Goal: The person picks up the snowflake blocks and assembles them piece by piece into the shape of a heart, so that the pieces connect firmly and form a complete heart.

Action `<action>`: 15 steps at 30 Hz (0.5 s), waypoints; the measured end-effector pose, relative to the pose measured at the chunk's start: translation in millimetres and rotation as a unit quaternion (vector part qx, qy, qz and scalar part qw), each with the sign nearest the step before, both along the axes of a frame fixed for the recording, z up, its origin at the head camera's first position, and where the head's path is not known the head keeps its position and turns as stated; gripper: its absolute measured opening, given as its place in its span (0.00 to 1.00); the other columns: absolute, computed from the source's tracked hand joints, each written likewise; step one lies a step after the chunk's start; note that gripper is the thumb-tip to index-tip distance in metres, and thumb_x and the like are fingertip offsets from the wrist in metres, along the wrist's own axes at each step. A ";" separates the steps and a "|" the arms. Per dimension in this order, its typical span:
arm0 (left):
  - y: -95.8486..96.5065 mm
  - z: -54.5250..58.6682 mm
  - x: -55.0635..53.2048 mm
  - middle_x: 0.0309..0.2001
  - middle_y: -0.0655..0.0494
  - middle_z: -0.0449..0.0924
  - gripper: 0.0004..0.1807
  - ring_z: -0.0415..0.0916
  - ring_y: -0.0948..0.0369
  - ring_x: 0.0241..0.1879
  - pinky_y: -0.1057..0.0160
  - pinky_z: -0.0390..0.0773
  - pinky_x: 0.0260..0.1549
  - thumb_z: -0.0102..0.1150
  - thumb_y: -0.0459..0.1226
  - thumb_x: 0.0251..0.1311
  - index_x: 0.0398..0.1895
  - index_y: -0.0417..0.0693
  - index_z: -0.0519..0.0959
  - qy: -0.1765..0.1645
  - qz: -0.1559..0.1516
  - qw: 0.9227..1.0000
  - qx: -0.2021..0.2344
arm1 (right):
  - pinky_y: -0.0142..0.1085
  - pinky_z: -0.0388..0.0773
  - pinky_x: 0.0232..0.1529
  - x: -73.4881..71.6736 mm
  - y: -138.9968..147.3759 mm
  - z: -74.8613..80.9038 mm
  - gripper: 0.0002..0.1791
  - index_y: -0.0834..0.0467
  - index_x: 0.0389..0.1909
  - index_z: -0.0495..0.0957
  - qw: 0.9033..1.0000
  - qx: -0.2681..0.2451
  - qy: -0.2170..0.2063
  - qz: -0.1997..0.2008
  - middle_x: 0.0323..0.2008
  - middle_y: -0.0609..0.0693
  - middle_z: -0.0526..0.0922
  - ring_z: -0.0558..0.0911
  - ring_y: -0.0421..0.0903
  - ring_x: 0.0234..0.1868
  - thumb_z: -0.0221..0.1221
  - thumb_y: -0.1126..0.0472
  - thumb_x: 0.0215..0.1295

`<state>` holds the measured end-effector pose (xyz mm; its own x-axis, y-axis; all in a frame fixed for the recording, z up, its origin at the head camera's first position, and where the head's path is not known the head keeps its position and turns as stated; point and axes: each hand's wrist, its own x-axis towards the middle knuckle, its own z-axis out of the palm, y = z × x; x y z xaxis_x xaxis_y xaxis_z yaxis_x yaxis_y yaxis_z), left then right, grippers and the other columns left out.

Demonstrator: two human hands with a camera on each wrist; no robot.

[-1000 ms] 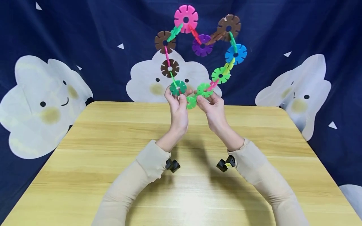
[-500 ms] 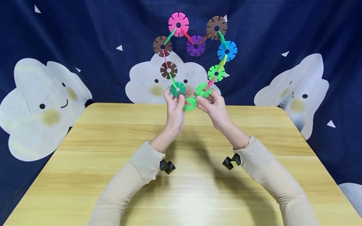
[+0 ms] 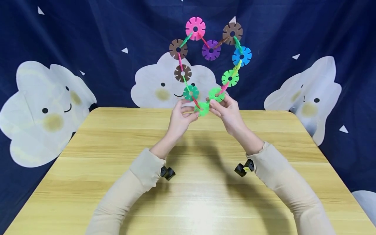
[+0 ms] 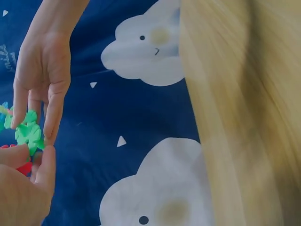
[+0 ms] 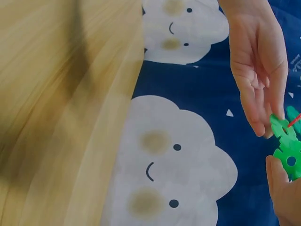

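Observation:
Slotted plastic discs, joined edge to edge, make a heart-shaped ring held up over the far part of the table in the head view. A purple disc forms the dip at the top, between pink and brown ones. My left hand has its thumb and fingers at the left edge of the bottom light green disc, pinching it. With thumb and fingers my right hand pinches the ring by the light green disc at its lower right. The left wrist view catches only green and red discs between the hands.
Below the hands spreads a wooden table, on which the arms cast shadows. Behind it hangs a dark blue curtain printed with smiling white clouds and small triangles. Small black cameras sit at both wrists.
The ring dipped and shifted left, then came back right, now facing the head camera more squarely. My left hand has moved from the dark green disc down to the bottom light green one.

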<state>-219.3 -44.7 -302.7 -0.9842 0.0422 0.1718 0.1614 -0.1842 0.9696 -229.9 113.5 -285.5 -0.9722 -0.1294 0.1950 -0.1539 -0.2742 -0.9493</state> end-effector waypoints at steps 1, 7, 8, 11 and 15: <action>0.8 -0.9 -0.5 0.38 0.42 0.76 0.25 0.78 0.62 0.30 0.60 0.79 0.38 0.55 0.20 0.52 0.55 0.35 0.64 -0.009 -0.001 1.000 0.001 | 0.30 0.77 0.43 0.3 -0.1 -0.9 0.06 0.55 0.35 0.69 1.000 0.002 -0.003 -0.001 0.36 0.46 0.81 0.81 0.38 0.39 0.51 0.70 0.64; 4.9 -7.9 -2.8 0.26 0.46 0.77 0.10 0.76 0.67 0.22 0.59 0.80 0.36 0.56 0.19 0.50 0.37 0.29 0.70 -0.020 0.014 1.000 -0.008 | 0.29 0.76 0.44 -1.4 -2.2 -8.4 0.06 0.56 0.39 0.70 1.000 0.001 -0.021 0.006 0.35 0.46 0.82 0.81 0.37 0.38 0.51 0.68 0.64; 5.3 -9.5 -2.9 0.26 0.45 0.77 0.10 0.76 0.66 0.22 0.58 0.80 0.35 0.56 0.18 0.50 0.36 0.29 0.70 -0.017 0.021 1.000 -0.006 | 0.29 0.76 0.44 -2.0 -3.0 -9.8 0.06 0.55 0.40 0.71 1.000 0.002 -0.023 0.007 0.35 0.46 0.82 0.81 0.37 0.38 0.51 0.68 0.64; 7.2 -14.3 -2.9 0.25 0.44 0.76 0.09 0.75 0.66 0.20 0.59 0.80 0.32 0.54 0.16 0.49 0.32 0.30 0.69 -0.006 0.040 0.999 0.009 | 0.31 0.75 0.46 -3.6 -5.4 -14.3 0.07 0.55 0.39 0.72 1.000 0.001 -0.023 0.011 0.35 0.47 0.82 0.81 0.38 0.39 0.52 0.68 0.64; 13.3 -20.8 -2.2 0.22 0.53 0.73 0.10 0.75 0.65 0.19 0.62 0.81 0.29 0.53 0.15 0.48 0.29 0.32 0.67 -0.009 0.036 0.999 0.033 | 0.34 0.74 0.49 -2.4 -3.8 -20.8 0.08 0.54 0.39 0.72 1.000 0.005 -0.022 0.004 0.34 0.45 0.83 0.81 0.37 0.39 0.53 0.69 0.63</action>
